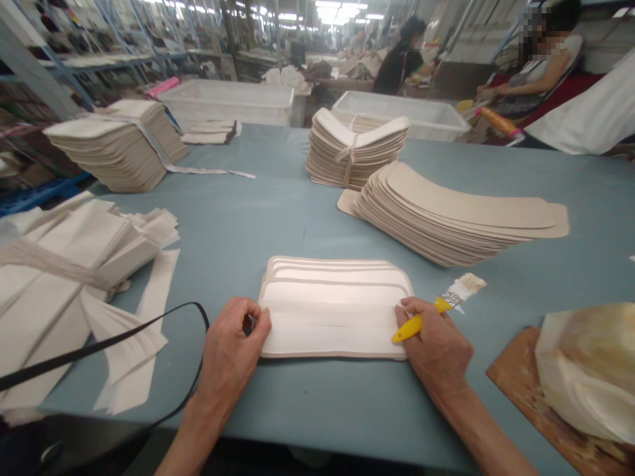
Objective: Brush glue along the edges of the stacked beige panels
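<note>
A low stack of white panels with beige edges lies flat on the blue-green table, close to me. At its left edge my left hand pinches the panels between thumb and fingers. My right hand is at the right edge, its fingertips touching the panels, and it is closed around a yellow-handled brush. White paste coats the bristles, which point up and to the right, away from the panels. A pale strip runs across the top panel.
Curved beige pieces are stacked behind on the right, near a tied bundle. Another bundle and loose white strips lie left. A paste container stands on a brown board at right. Two people are beyond the table.
</note>
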### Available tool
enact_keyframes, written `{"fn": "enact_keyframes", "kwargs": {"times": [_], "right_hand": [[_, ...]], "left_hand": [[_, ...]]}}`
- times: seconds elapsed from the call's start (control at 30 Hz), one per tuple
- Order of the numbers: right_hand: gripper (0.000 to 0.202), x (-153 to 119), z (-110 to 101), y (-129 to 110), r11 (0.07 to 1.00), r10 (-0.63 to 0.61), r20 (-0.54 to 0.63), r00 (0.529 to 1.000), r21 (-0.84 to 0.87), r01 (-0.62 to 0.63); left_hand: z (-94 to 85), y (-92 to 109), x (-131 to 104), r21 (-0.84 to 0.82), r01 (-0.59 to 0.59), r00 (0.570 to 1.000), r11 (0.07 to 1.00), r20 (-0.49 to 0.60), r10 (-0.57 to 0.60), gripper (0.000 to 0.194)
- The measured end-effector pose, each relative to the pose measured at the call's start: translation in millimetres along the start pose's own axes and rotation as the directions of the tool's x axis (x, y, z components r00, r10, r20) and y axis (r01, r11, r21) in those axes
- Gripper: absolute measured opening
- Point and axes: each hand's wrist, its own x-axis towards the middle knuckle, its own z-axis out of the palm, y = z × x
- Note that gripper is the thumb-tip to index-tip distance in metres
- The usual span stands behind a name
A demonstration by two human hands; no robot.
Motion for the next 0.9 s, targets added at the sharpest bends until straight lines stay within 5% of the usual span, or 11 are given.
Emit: {"fn": "enact_keyframes", "kwargs": {"times": [0.2,0.47,0.6,0.8,0.9], "right_hand": [[0.032,2,-1,-1,1.000,-0.022,-0.007,1.000,-0.014,0.022],[0.043,0,-3,-2,0.999,-0.031,0.000,1.000,-0.037,0.030],[0.045,-2,0,0,1.000,-0.005,0.004,1.000,0.011,0.005],[0.035,-3,4,-1,0.976,0.118,-0.006,0.993,0.184,-0.115],[0.024,-5,6,0,0.948,0.145,-0.004,0.989,0.287,-0.138]], "left_hand": [[3.2,-3,-3,-0.041,0.221,0.975,0.974,-0.017,-0.222,0.032],[8.2,-6,-4,-0.265,0.211,0.976,0.941,0.006,-0.217,0.057],[10.1,-15,-6,-0.275,0.133,0.990,0.952,-0.018,-0.143,0.058],[3.7,-25,-4,-0.173,-0.129,0.991,0.977,0.001,0.131,0.046],[1.9,-30,2,-0.099,-0.137,0.990,0.986,0.023,0.139,0.053]]}}
